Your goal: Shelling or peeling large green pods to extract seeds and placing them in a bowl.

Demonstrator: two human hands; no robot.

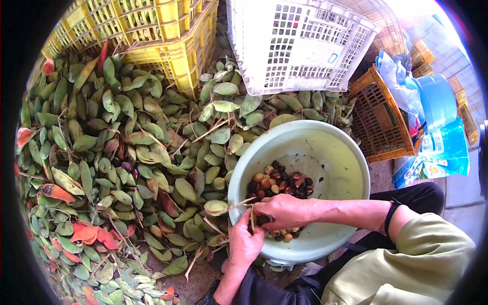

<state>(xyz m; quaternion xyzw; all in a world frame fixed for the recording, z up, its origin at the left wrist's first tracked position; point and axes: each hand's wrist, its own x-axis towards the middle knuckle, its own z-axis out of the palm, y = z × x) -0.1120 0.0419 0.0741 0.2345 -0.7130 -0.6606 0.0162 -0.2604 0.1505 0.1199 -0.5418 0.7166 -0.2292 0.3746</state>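
Observation:
Both my hands meet over the near left rim of a pale green plastic basin (345, 152). My left hand (245, 243) is closed around a green seed pod (251, 217), thumb upward. My right hand (284, 211) reaches in from the right, its fingers closed on the same pod, largely hidden by them. Under the hands, dark and reddish-brown seeds (287, 183) with some paler ones lie in the basin. Another green pod (216, 207) sits just left of the rim; its stalk runs toward my right fingers, and whether they touch it I cannot tell.
A broad heap of green pods (188, 188) covers the floor at left, with split orange husks (89, 234) among them. Yellow crates (178, 56) are stacked at the back left. A white crate (305, 46), an orange crate (381, 117) and a blue tub (437, 101) stand behind and right.

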